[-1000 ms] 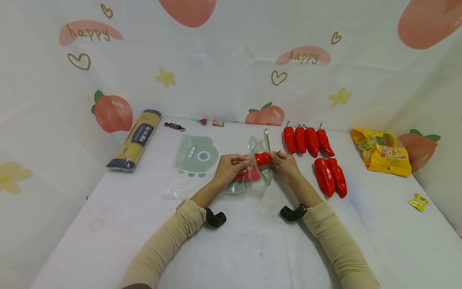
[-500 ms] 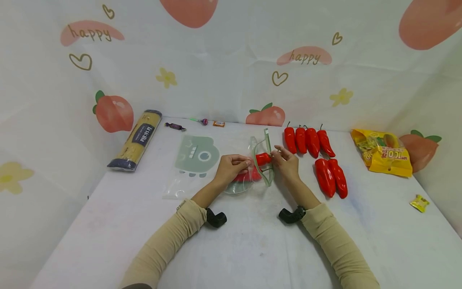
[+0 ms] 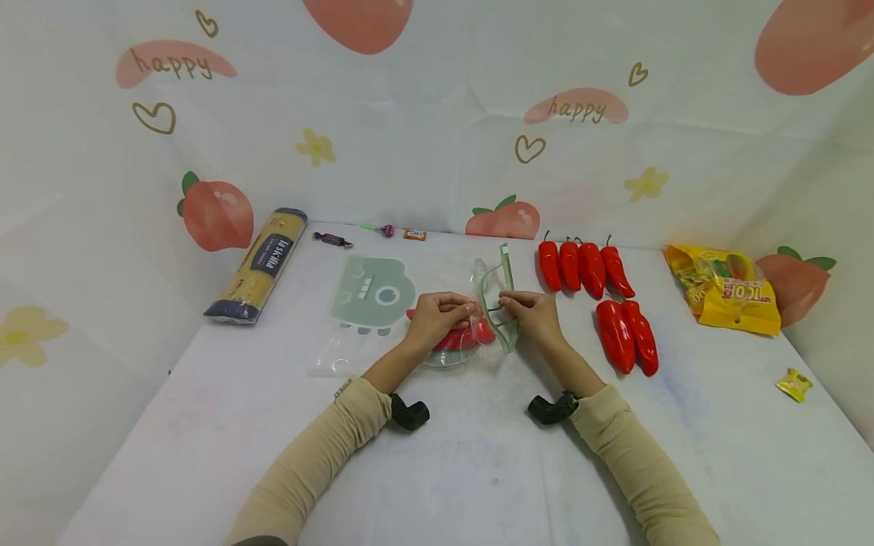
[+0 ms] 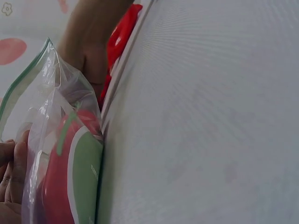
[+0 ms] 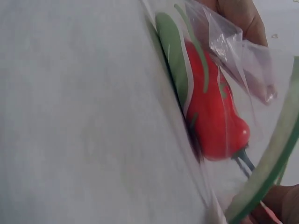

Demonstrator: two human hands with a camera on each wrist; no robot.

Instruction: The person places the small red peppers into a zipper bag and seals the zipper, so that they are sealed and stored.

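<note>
**Gaping bag [image 3: 507,269] steadied around red peppers [image 5: 212,112]**

The peppers lie inside the clear bag, near the middle of the table [image 3: 478,478], with the green-edged mouth turned towards the right. Two stems seem to show at the opening; how many peppers are inside cannot be told for certain. In the right wrist view, a stem points at the green strip and lies close to it.

The film beside the mouth is pinched between thumb and fingers of the left hand [image 3: 433,318]. The fingertips of the right hand [image 3: 536,315] are placed at the green strip; whether the strip or a stem is gripped, or merely touched, cannot be told.

For good handling, the pinch should be light, since thin film may well slip or crease. The two sides of the mouth are best drawn apart evenly, and the stems eased inwards, pointed ends clear of the strip, so that nothing snags.

Just left of the hands, a monster-print bag [image 3: 372,292] is laid flat. To the right, four loose peppers [image 3: 591,270] are set in a row, with two nearer peppers [image 3: 615,336] in front. Further out, a pasta pack [image 3: 266,262] and a yellow snack bag [image 3: 744,303] are placed at opposite sides.
</note>
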